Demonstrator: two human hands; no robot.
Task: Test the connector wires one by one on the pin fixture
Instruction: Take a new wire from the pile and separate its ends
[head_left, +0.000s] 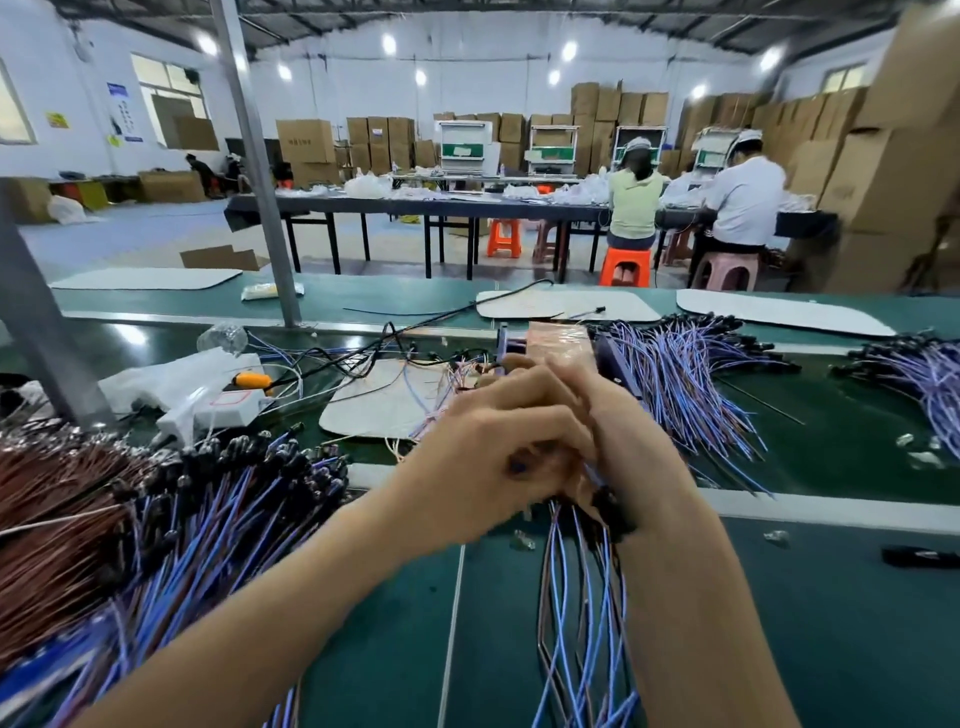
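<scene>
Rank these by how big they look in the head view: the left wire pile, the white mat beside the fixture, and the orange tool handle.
1. Left wire pile, though it lies nearest the camera, which inflates it.
2. White mat.
3. Orange tool handle, clearly smallest.

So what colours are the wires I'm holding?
The held wires are blue and brown; head view.

Your worktop (831, 623) is a green rubbery sheet, matt near you and glossy farther out. The wires (589, 613) before you have smooth plastic insulation. The fixture (561, 343) top looks coppery under shiny clear film. The post (261, 182) is dull grey metal. The boxes (883, 171) behind are plain matt cardboard.
</scene>
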